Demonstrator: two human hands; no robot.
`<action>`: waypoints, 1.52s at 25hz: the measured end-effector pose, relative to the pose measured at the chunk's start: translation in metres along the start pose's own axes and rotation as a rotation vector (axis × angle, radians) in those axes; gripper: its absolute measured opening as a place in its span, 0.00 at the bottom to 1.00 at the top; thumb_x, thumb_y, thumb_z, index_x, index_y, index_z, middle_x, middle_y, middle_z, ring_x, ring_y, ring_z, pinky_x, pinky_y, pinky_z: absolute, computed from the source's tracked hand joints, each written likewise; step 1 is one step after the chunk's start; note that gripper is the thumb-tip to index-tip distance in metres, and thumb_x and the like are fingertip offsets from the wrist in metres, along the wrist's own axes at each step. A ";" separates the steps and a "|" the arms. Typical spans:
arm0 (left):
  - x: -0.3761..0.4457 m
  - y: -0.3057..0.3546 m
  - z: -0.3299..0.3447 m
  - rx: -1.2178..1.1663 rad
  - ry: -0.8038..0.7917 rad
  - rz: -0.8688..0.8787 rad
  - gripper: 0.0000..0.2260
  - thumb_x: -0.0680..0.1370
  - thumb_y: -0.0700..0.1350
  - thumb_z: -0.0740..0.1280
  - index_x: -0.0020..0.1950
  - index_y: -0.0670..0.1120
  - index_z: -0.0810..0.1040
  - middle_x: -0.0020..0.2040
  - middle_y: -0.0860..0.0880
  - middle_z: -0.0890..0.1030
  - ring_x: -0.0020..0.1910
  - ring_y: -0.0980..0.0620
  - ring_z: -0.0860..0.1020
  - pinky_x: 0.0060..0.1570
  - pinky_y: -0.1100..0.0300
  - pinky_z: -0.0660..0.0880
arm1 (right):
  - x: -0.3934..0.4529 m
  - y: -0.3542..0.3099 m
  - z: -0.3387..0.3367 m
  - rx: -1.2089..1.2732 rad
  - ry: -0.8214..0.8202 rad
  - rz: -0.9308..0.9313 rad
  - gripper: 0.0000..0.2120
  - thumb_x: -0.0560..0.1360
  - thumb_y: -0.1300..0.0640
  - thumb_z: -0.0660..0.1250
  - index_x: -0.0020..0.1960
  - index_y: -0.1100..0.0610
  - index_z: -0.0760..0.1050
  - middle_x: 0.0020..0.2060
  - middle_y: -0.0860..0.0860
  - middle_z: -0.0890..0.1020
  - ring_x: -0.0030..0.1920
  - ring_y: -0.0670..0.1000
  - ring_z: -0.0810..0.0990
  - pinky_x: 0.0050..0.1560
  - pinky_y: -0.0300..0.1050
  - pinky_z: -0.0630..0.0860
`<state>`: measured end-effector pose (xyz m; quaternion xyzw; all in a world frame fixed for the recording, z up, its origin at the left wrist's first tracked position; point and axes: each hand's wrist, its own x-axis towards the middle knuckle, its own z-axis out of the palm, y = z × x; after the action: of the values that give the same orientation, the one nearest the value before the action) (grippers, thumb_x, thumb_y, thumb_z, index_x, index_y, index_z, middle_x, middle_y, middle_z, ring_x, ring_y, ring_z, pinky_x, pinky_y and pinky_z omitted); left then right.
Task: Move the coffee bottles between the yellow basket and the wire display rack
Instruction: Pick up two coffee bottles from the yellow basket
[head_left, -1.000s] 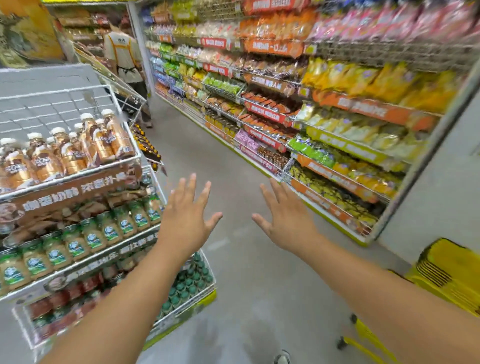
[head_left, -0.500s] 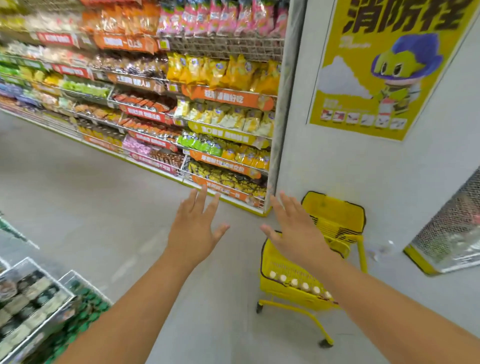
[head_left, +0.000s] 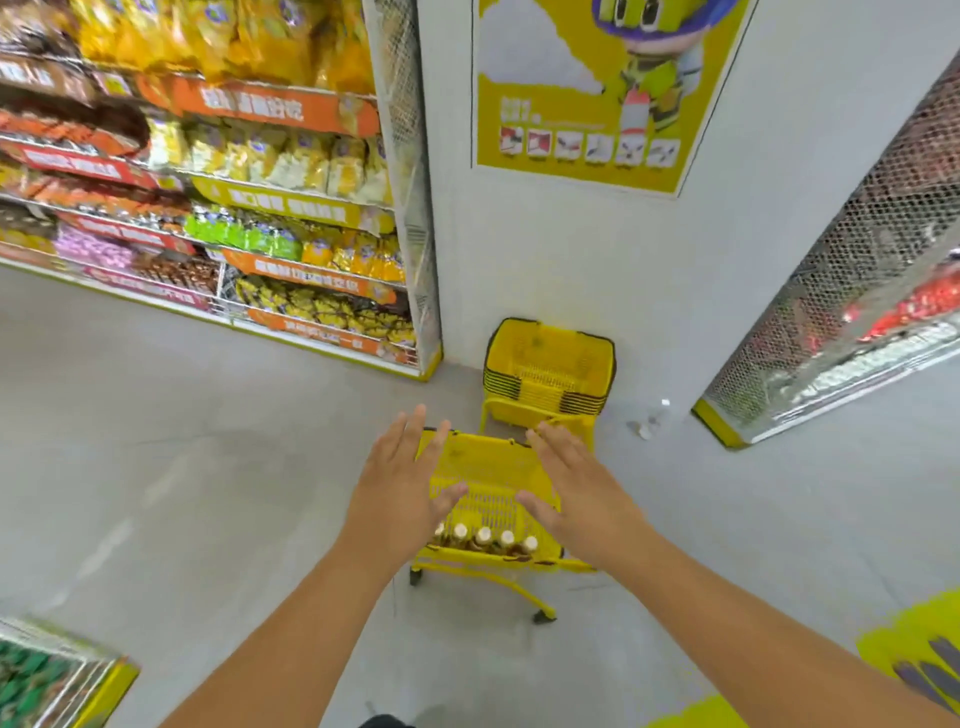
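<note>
A: Where are the person's hands?

B: Both reach forward and down over the yellow basket (head_left: 488, 467); the left hand (head_left: 402, 493) has its fingers straight and spread, palm down, holding nothing; the right hand (head_left: 576, 493) is the same, flat and empty; neither touches the basket as far as the view shows, though the left thumb overlaps its rim in the picture.

A: And the coffee bottles?

B: The coffee bottles (head_left: 483, 538) stand upright in a row along the near wall of the basket, five pale caps showing between the two wrists; the brown bodies below the caps are partly hidden by the rim; the rest of the basket floor is bare mesh.

A: What does the basket sit on?

B: A yellow wheeled frame (head_left: 498, 587) on the grey floor (head_left: 182, 467); just behind it, against the white wall (head_left: 571, 249), is a stack of yellow baskets (head_left: 548, 374) on a similar stand.

A: Anything else around?

B: Snack shelves (head_left: 234, 197) fill the left side, packed with yellow, green and orange bags; a yellow poster (head_left: 582, 104) with a cartoon figure hangs on the wall; a wire mesh panel (head_left: 841, 312) closes the right side, with red goods blurred behind it; a small clear bottle (head_left: 652, 420), perhaps, lies on the floor near the wall; the corner of a display rack (head_left: 57, 675) shows at the lower left, with green caps inside.
</note>
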<state>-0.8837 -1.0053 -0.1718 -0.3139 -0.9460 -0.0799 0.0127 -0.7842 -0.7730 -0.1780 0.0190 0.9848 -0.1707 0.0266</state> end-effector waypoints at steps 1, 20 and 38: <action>0.011 0.005 0.016 -0.018 -0.028 0.014 0.36 0.78 0.69 0.50 0.76 0.46 0.71 0.77 0.39 0.69 0.74 0.37 0.70 0.67 0.42 0.72 | 0.004 0.012 0.007 0.022 -0.042 0.022 0.40 0.79 0.32 0.52 0.79 0.59 0.65 0.79 0.57 0.66 0.78 0.59 0.65 0.76 0.58 0.65; 0.201 -0.068 0.382 -0.211 -0.472 0.278 0.39 0.77 0.68 0.62 0.82 0.53 0.56 0.83 0.47 0.51 0.82 0.45 0.48 0.79 0.43 0.55 | 0.171 0.212 0.275 0.129 -0.511 0.265 0.41 0.78 0.29 0.51 0.84 0.49 0.49 0.83 0.47 0.53 0.82 0.48 0.51 0.80 0.50 0.58; 0.168 -0.022 0.560 -0.289 -0.917 0.144 0.36 0.76 0.62 0.71 0.80 0.53 0.63 0.76 0.52 0.70 0.72 0.46 0.71 0.65 0.53 0.71 | 0.177 0.261 0.450 0.297 -0.772 0.481 0.36 0.82 0.48 0.67 0.83 0.54 0.54 0.79 0.54 0.64 0.75 0.58 0.69 0.69 0.52 0.72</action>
<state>-1.0174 -0.8342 -0.7147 -0.3799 -0.8093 -0.0628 -0.4436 -0.9281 -0.6740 -0.6990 0.1853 0.8356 -0.2932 0.4260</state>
